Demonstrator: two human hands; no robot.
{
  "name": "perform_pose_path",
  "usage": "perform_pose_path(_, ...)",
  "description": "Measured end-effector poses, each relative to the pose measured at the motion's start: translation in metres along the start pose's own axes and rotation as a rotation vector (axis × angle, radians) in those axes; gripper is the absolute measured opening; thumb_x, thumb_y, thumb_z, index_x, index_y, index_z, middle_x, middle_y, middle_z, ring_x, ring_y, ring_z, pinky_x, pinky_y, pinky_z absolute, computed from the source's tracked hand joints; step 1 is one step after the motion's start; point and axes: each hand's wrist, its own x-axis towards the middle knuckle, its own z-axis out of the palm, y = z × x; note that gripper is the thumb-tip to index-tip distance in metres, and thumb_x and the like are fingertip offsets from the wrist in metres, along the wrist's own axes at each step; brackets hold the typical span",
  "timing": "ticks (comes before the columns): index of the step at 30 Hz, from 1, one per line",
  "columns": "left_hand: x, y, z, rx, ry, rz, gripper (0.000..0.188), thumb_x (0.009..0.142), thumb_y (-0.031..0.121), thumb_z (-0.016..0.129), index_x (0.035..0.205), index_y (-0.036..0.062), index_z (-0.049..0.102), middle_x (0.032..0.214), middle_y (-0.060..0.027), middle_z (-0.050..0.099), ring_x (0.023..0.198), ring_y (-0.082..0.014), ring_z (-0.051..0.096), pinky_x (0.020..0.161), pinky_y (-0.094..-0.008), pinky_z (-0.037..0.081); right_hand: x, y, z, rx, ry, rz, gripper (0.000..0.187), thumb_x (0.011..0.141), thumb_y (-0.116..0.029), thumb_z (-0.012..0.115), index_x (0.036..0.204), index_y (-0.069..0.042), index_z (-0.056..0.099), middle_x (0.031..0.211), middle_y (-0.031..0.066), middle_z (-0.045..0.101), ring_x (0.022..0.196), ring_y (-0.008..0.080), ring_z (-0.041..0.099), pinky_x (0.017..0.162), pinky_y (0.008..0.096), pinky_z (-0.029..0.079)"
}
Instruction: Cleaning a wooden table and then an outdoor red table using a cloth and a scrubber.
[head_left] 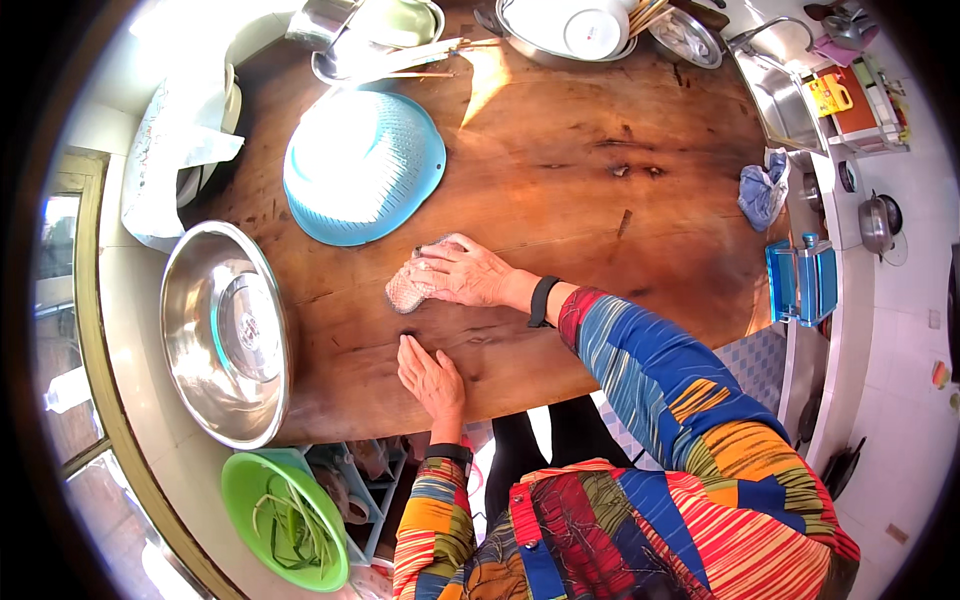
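Note:
My right hand (465,272) presses a crumpled, pale cloth (404,290) against the brown wooden table (560,220); its fingers curl over the cloth, which partly sticks out at the left. Closer to the table's front edge, my left hand (432,378) rests flat on the wood with its fingers stretched and nothing in it. Beyond the cloth lies an upside-down blue plastic colander (410,190), brightly lit by the sun. A large shiny metal basin (190,320) stands at the table's left edge.
Along the far edge are a metal pan with white bowls (588,35), chopsticks (430,52) and a metal dish (688,45). A blue plastic bag (762,190) and blue container (802,280) sit at the right. Below left is a green basin (240,490) with green stalks.

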Motion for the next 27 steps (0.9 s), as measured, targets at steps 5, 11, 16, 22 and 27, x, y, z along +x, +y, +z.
perform_pose_path(5, 0.002, 0.004, -0.001, 0.048, -0.004, 0.005, 0.057, 0.086, 0.018, 0.048, 0.134, -0.0054, 0.030, 0.140, -0.0156, 0.031, 0.128, -0.0306, 0.030, 0.105, -0.0434, 0.023, -0.027, 0.121, -0.028, -0.353, 0.103, 0.449, 0.029, 0.087, -0.020, 0.051, 0.114, -0.011, 0.051, 0.131, 0.0085, 0.047, 0.121, 0.0242, 0.043, 0.095, 0.0409, 0.032)
perform_pose_path(11, 0.012, 0.003, -0.009, 0.097, -0.005, 0.004, 0.055, 0.086, 0.017, 0.045, 0.133, -0.0071, 0.031, 0.139, -0.0193, 0.032, 0.127, -0.0343, 0.031, 0.105, -0.0433, 0.022, 0.029, 0.133, -0.054, -0.001, 0.430, 0.632, 0.032, 0.089, -0.020, 0.049, 0.118, -0.006, 0.048, 0.121, 0.0194, 0.047, 0.108, 0.0364, 0.047, 0.089, 0.0432, 0.041)
perform_pose_path(16, 0.003, 0.008, -0.002, 0.038, -0.032, 0.009, 0.056, 0.085, 0.016, 0.045, 0.134, -0.0065, 0.031, 0.139, -0.0191, 0.032, 0.128, -0.0329, 0.030, 0.106, -0.0438, 0.022, -0.002, 0.060, -0.014, -0.230, 0.030, 0.282, 0.051, 0.080, -0.036, 0.059, 0.122, -0.009, 0.050, 0.129, 0.0082, 0.046, 0.125, 0.0221, 0.038, 0.101, 0.0410, 0.028)
perform_pose_path(22, 0.002, 0.009, -0.003, 0.039, -0.039, 0.003, 0.054, 0.086, 0.016, 0.044, 0.134, -0.0048, 0.030, 0.140, -0.0179, 0.031, 0.130, -0.0327, 0.029, 0.106, -0.0440, 0.021, 0.029, 0.137, -0.031, -0.257, 0.089, 0.214, 0.028, 0.087, -0.028, 0.051, 0.111, -0.016, 0.055, 0.124, 0.0045, 0.051, 0.117, 0.0207, 0.045, 0.094, 0.0399, 0.033)
perform_pose_path(27, 0.001, 0.009, -0.002, 0.065, -0.040, -0.005, 0.053, 0.087, 0.016, 0.043, 0.135, -0.0036, 0.030, 0.141, -0.0175, 0.031, 0.130, -0.0322, 0.028, 0.106, -0.0440, 0.021, -0.030, 0.219, -0.077, -0.446, 0.054, 0.517, 0.031, 0.087, -0.024, 0.050, 0.117, -0.018, 0.051, 0.126, 0.0054, 0.049, 0.120, 0.0223, 0.043, 0.093, 0.0407, 0.031)
